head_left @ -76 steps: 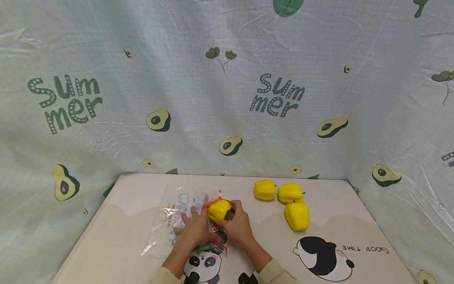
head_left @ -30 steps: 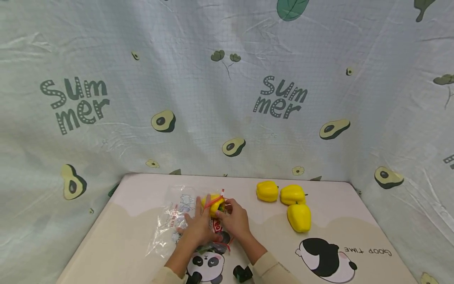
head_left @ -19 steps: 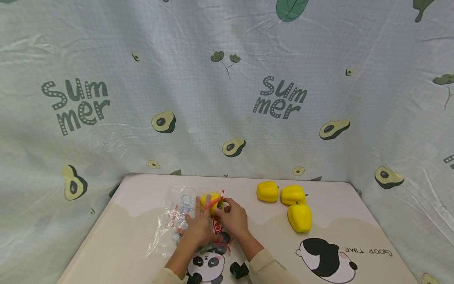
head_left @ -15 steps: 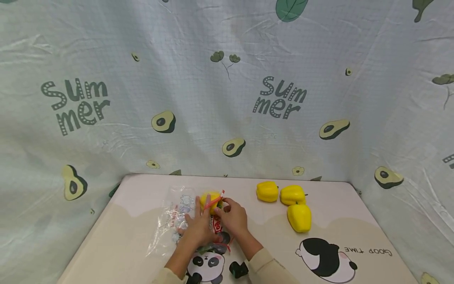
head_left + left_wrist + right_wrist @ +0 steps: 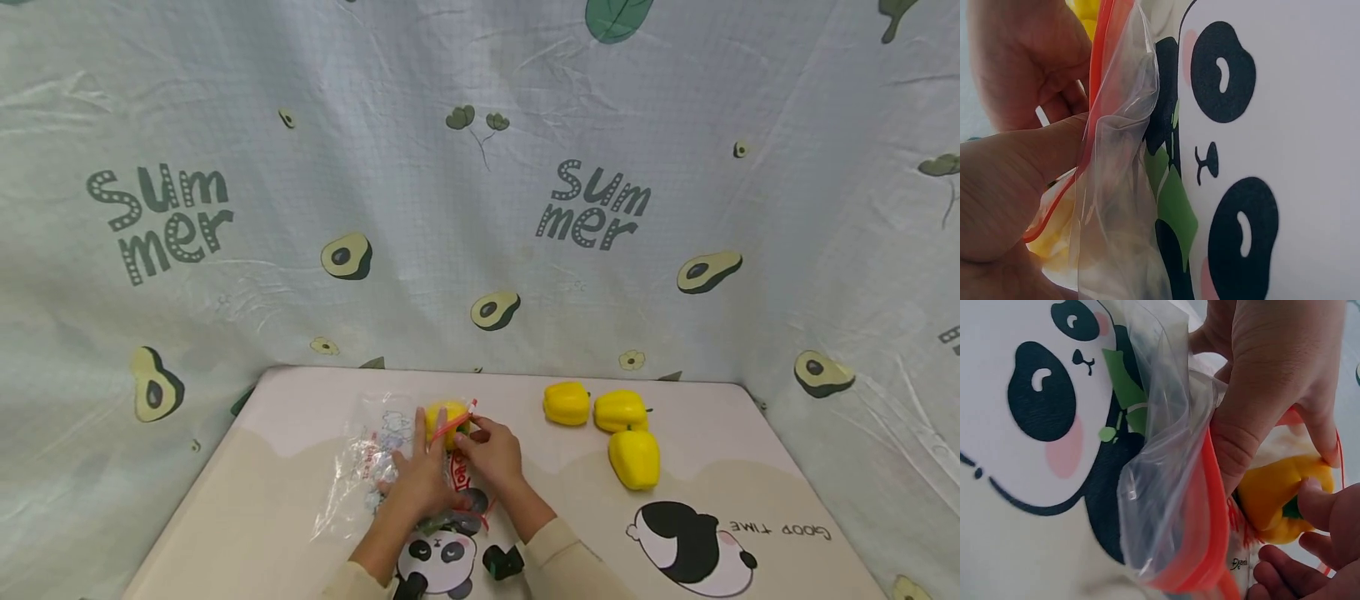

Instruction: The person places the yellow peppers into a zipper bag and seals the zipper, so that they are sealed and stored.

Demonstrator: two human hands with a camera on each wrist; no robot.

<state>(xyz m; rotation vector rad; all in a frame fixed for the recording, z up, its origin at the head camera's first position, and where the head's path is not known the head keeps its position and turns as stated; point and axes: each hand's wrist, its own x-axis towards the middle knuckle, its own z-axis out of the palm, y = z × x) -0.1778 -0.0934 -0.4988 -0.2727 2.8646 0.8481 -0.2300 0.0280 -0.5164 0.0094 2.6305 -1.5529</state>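
In the head view, a clear printed zip bag (image 5: 341, 492) lies on the table, its red zip edge (image 5: 1217, 506) spread apart at the mouth. My left hand (image 5: 422, 485) reaches over it with fingers splayed, thumb against the near edge and a finger against the far one. A yellow bell pepper (image 5: 1285, 481) sits within the bag's mouth, its green stem end facing my right hand (image 5: 495, 454). The fingertips of that hand touch the pepper around its stem, from the right. In the left wrist view the pepper is mostly hidden behind hand and bag.
To the right on the table lie three more yellow bell peppers: one at the back (image 5: 566, 403), another beside it (image 5: 619, 411) and one in front (image 5: 634, 459). The tabletop (image 5: 247, 517) carries panda and dog prints. A printed curtain (image 5: 420, 208) stands behind.
The pepper has shifted left, going under the red zip edge into the bag's mouth, with my right hand following. My left hand has kept the bag's mouth spread.
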